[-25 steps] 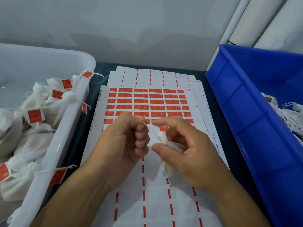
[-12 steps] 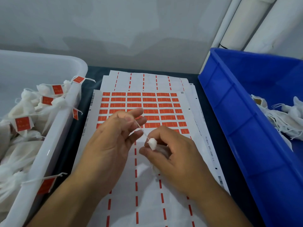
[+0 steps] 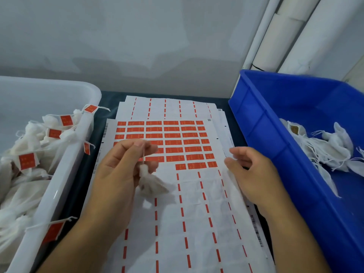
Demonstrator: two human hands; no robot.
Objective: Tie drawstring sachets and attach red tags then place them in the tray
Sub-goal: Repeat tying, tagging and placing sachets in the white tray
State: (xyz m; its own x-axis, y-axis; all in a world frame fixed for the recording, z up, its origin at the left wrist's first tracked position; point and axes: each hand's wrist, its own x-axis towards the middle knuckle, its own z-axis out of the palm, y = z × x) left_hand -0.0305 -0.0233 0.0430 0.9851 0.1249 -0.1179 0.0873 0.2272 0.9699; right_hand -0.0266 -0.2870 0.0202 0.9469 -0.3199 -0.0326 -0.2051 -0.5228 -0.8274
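Note:
My left hand (image 3: 122, 170) pinches the white drawstring of a small tied sachet (image 3: 150, 184), which dangles below its fingers over the sticker sheet (image 3: 197, 213). Rows of red tags (image 3: 177, 142) fill the upper part of that sheet. My right hand (image 3: 252, 172) hovers to the right of the sachet, fingers loosely curled and holding nothing, above the sheet's right edge. The white tray (image 3: 65, 174) at the left holds several tied sachets with red tags.
A blue bin (image 3: 275, 144) at the right holds several untied white sachets (image 3: 327, 150). More sticker sheets lie stacked under the top one on the dark table. White rolls lean against the wall at the back right.
My right hand has let go of the sachet and moved right. My left hand now holds it alone by the string, and the sachet hangs free.

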